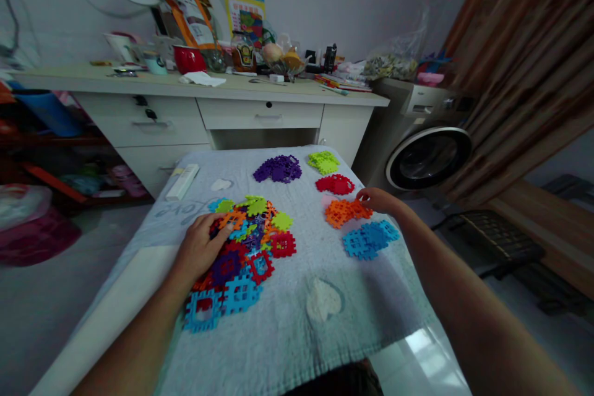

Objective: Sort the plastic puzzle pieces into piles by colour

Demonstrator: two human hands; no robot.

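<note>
A mixed heap of coloured plastic interlocking tiles (245,253) lies on a pale towel-covered table (288,334). My left hand (202,244) rests on the heap's left side, fingers bent over an orange tile. My right hand (378,200) reaches to the right, fingertips pinched at the edge of a sorted orange pile (346,211). Other sorted piles lie nearby: blue (369,240), red (335,184), lime green (323,162) and purple (278,169).
A white box (182,181) lies at the table's far left. Beyond stands a cluttered white desk (195,90) with drawers. A washing machine (429,154) and brown curtain (524,74) are at the right. A heart patch (323,301) marks the towel.
</note>
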